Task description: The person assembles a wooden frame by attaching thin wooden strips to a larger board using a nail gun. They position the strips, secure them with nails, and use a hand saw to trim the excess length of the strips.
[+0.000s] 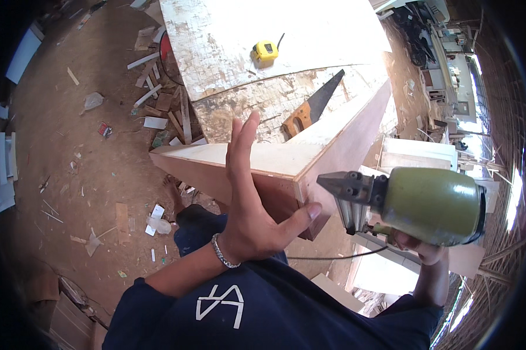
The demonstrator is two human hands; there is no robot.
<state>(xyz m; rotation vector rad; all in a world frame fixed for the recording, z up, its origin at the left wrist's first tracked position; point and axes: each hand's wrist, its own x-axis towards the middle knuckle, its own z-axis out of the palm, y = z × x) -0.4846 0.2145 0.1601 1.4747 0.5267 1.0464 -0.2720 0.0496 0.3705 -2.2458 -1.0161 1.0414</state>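
Observation:
A wooden corner piece (pixel 274 184), made of boards meeting at a sharp corner with a pale top, juts toward me off the table. My left hand (pixel 254 219) is against this corner, its fingers stretched upward and its thumb resting along the corner edge. In my right hand (pixel 419 246) is a green nail gun (pixel 432 204) with a dark metal nose. The nose points left, close to the right-hand board near the corner; whether it touches, I cannot tell. The gun's body hides most of the right fingers.
On the worn white table (pixel 216 64) lie a yellow tape measure (pixel 266 51) and a wooden-handled handsaw (pixel 315 108). A dark hose (pixel 338 257) crosses by my waist. Wood offcuts (pixel 164 111) litter the floor at left. Pale boards (pixel 417 153) stand at the right.

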